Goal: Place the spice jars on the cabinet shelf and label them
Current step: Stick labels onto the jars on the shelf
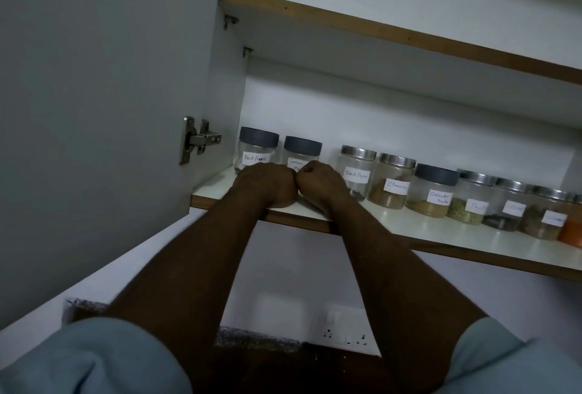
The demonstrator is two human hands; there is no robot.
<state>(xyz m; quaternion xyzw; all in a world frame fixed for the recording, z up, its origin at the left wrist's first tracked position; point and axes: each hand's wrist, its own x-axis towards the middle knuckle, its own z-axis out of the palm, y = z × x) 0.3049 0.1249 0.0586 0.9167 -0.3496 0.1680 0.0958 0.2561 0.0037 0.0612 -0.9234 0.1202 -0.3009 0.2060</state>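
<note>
The jars (390, 185) stand in one close row along the back of the lower shelf (441, 245), neighbours nearly touching, so fingers can hardly pass between them. In front of the row a bare strip runs along the shelf's front edge. Above the lids there is open height up to the upper shelf (378, 26). At the left end the open door (94, 110) and its hinge (201, 141) bound that side. The left hand (267, 184) and right hand (321, 182), fists touching, rest on the front edge there, blocking the two dark-lidded jars (258, 148).
</note>
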